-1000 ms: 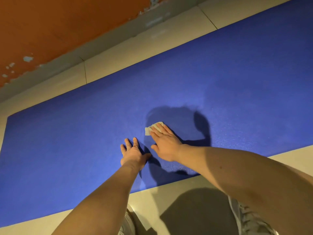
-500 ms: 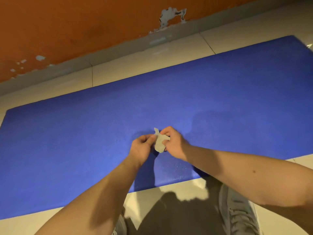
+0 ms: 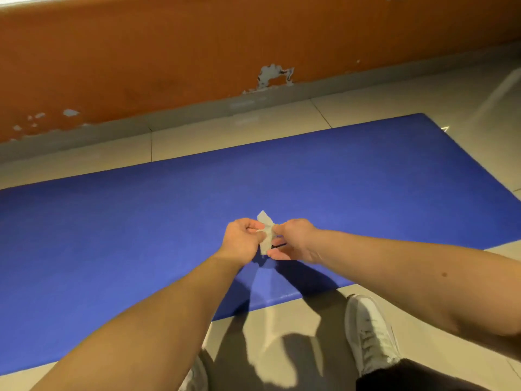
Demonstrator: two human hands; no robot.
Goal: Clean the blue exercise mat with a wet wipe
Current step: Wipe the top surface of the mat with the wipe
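The blue exercise mat (image 3: pixel 338 179) lies flat on the tiled floor and fills the middle of the head view. A small crumpled white wet wipe (image 3: pixel 266 232) hangs in the air above the mat's near half. My left hand (image 3: pixel 242 239) pinches its left side and my right hand (image 3: pixel 296 239) pinches its right side. Both hands are raised off the mat, close together, with the wipe between them. Part of the wipe is hidden behind my fingers.
An orange wall (image 3: pixel 197 52) with flaking paint and a grey skirting runs along the far side of the mat. Beige floor tiles (image 3: pixel 282 320) border the mat. My white shoe (image 3: pixel 369 331) stands on the tiles near the mat's front edge.
My right hand lifted the wipe off the mat and my left hand came up off the mat to grip it too. The view tilted up, showing more wall and the mat's right end.
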